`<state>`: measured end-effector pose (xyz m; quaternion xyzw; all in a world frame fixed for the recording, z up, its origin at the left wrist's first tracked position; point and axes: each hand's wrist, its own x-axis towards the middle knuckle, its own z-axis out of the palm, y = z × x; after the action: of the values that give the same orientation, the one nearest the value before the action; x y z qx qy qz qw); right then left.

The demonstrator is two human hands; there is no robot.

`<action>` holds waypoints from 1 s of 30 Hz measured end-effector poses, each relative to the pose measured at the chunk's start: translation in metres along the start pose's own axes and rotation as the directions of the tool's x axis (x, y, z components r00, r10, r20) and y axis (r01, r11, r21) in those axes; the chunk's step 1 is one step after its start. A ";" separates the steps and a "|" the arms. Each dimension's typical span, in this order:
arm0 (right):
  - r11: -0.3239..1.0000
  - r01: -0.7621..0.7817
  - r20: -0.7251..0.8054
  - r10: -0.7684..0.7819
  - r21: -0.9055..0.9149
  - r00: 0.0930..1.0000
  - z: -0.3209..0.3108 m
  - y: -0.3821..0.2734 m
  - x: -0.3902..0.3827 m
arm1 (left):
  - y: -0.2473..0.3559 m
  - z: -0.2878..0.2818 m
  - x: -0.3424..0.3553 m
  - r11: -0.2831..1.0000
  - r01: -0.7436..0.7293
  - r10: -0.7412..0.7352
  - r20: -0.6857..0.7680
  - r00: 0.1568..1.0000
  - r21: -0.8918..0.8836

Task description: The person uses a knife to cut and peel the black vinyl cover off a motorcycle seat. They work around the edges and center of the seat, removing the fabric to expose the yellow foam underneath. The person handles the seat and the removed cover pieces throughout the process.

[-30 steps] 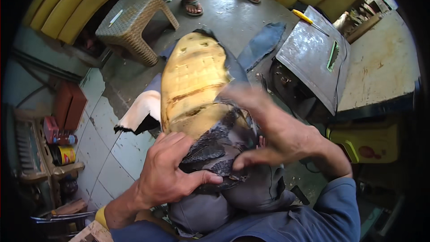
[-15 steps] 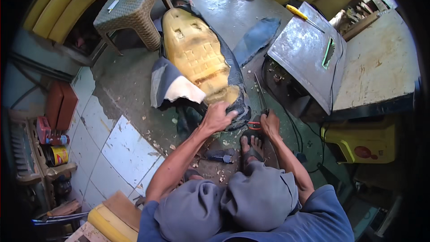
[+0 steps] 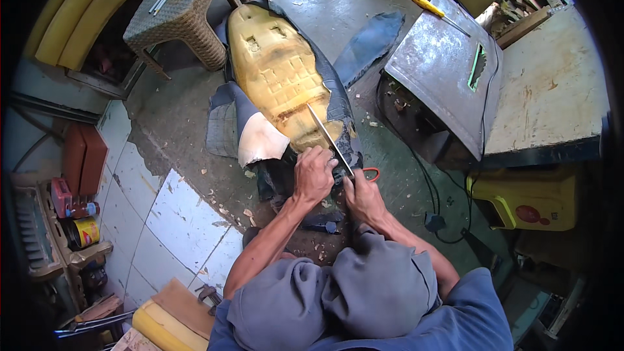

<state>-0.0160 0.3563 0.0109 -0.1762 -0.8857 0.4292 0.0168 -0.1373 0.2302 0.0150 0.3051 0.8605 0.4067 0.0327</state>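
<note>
Box (image 3: pixel 84 159): red-brown, block-shaped, far left, by white floor tiles (image 3: pixel 185 224).
Stool (image 3: pixel 188 23): brown, woven-pattern plastic; slim white sticks (image 3: pixel 158 4) on top.
Flap (image 3: pixel 261 140): pale and grey-blue sheet material, folded out at left side of seat.
Seat (image 3: pixel 276 68): long yellow foam body, dark cover along right edge and near end; on floor, centre, ahead of person's knees.
Left hand (image 3: pixel 314 174): fingers curled at seat's near end, just beside blade; cannot tell if pinching material or only resting.
Knife (image 3: pixel 328 136): long, narrow, pale metal blade, slanting over foam, tip pointing away from person; handle mostly hidden; blade contact with foam unclear.
Right hand (image 3: pixel 364 200): fingers wrapped round knife handle, near seat's near end.
Loop (image 3: pixel 372 173): red-orange, partly hidden, just beside right hand.
Cloth (image 3: pixel 370 45): blue, flat piece on floor, right of seat.
Screwdriver (image 3: pixel 437 12): yellow handle, lying on grey metal panel (image 3: pixel 432 45).
Container (image 3: pixel 543 188): yellow, far right, below pale board (image 3: pixel 552 81).
</note>
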 end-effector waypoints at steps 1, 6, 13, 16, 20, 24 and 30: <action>1.000 -0.004 0.000 0.004 -0.017 1.000 0.002 -0.003 0.010 | -0.001 0.000 0.000 1.000 -0.010 0.010 -0.003 1.000 -0.019; 1.000 -0.002 0.020 0.003 -0.007 1.000 0.001 0.000 -0.007 | -0.016 -0.002 -0.006 0.994 0.009 -0.021 -0.107 0.994 -0.112; 0.993 -0.104 0.034 0.106 -0.053 0.994 0.012 0.005 -0.001 | -0.003 0.003 -0.002 0.994 -0.068 0.060 -0.096 0.994 -0.082; 0.990 -0.127 0.064 0.131 -0.068 0.989 0.003 0.014 -0.028 | -0.009 0.005 -0.003 0.994 -0.016 0.005 -0.103 0.995 -0.106; 0.983 -0.160 0.054 0.165 -0.088 0.985 0.010 0.014 -0.005 | 0.002 0.001 -0.010 0.976 -0.155 0.140 -0.107 0.984 -0.154; 0.995 -0.099 0.008 0.100 -0.021 0.995 0.011 0.022 -0.027 | -0.005 0.000 -0.006 0.981 -0.085 0.062 -0.134 0.989 -0.175; 0.946 -0.295 -0.028 0.294 -0.132 0.955 0.014 0.023 -0.031 | 0.018 -0.022 -0.006 0.951 -0.054 0.028 -0.091 0.995 -0.304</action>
<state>0.0173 0.3485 -0.0120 -0.3091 -0.8762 0.3656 -0.0558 -0.1298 0.2202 0.0419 0.2966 0.7812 0.5483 0.0344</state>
